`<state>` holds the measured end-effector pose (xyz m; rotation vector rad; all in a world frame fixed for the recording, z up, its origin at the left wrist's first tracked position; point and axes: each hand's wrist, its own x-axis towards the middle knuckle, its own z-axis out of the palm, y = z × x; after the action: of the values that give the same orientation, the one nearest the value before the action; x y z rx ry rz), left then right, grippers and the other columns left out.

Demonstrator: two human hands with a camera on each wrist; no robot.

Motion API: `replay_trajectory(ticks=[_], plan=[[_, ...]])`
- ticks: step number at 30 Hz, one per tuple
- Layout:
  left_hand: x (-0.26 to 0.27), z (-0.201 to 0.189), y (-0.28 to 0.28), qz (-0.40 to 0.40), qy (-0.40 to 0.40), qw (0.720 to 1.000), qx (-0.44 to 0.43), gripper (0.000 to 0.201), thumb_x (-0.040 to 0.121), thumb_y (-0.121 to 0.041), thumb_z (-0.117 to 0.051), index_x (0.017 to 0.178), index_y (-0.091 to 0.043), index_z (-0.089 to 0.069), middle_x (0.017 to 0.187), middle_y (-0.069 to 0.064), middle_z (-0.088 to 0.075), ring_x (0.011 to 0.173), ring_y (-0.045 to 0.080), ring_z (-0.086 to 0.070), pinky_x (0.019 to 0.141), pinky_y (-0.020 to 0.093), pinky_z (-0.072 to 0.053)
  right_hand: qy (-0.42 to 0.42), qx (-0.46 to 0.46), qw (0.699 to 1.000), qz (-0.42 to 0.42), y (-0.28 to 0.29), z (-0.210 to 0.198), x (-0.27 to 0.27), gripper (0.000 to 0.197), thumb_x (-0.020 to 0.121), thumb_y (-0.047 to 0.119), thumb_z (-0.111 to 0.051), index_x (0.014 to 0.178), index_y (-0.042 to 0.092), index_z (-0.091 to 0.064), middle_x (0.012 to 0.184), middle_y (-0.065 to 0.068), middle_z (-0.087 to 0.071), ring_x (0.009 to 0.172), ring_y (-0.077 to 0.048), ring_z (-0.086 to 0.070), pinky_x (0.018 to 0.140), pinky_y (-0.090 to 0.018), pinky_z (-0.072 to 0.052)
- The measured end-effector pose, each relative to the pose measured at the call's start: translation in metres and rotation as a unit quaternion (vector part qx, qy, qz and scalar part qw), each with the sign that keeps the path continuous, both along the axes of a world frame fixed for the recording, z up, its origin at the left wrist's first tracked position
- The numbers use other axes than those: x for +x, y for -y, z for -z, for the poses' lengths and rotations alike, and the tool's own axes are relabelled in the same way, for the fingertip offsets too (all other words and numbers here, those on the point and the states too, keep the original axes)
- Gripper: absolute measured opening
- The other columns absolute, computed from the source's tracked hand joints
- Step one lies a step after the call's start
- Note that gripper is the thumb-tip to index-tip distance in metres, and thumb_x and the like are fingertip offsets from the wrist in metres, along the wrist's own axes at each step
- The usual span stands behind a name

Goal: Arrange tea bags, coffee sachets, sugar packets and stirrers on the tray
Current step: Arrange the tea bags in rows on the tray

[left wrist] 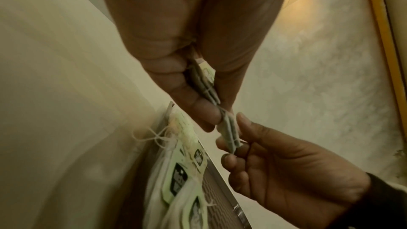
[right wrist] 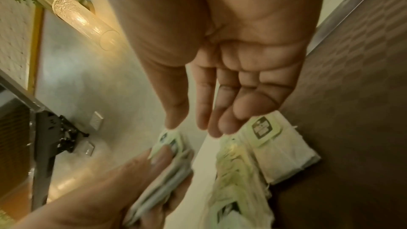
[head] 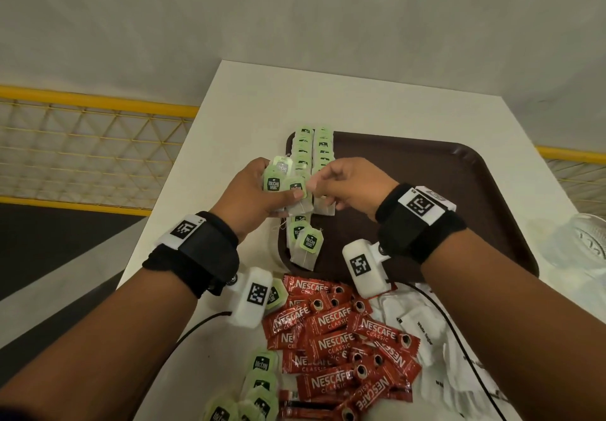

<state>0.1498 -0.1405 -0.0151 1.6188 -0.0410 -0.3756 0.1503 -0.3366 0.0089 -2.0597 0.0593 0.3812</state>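
Note:
My left hand (head: 282, 187) grips a small stack of green-tagged tea bags (head: 278, 179) over the left edge of the brown tray (head: 442, 197). My right hand (head: 316, 184) meets it, thumb and fingers pinching one tea bag (left wrist: 229, 133) at the end of the stack (left wrist: 204, 83). Two rows of tea bags (head: 311, 151) lie along the tray's left side, with two more (head: 303, 243) near its front corner. In the right wrist view the rows (right wrist: 275, 154) lie just under my right hand (right wrist: 189, 126), and the left hand (right wrist: 158, 159) holds its stack below.
A heap of red coffee sachets (head: 344, 338) lies on the white table (head: 360, 102) in front of the tray. White sugar packets (head: 419, 322) are to its right and loose tea bags (head: 259, 388) at the front left. Crumpled clear plastic (head: 574, 243) sits at the right. Yellow railing (head: 98, 102) stands left.

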Motion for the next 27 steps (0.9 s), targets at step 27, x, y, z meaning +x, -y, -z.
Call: replay_trajectory(ticks=[27], plan=[[-0.009, -0.003, -0.008, 0.009, -0.101, 0.992, -0.076, 0.032, 0.097, 0.004, -0.043, 0.128, 0.001, -0.050, 0.123, 0.017, -0.066, 0.104, 0.029, -0.070, 0.078, 0.032, -0.061, -0.152, -0.012, 0.969, 0.195, 0.002, 0.022, -0.001, 0.012, 0.092, 0.005, -0.062, 0.081, 0.011, -0.060, 0.076, -0.010, -0.063, 0.056, -0.013, -0.055, 0.053, -0.024, -0.048]])
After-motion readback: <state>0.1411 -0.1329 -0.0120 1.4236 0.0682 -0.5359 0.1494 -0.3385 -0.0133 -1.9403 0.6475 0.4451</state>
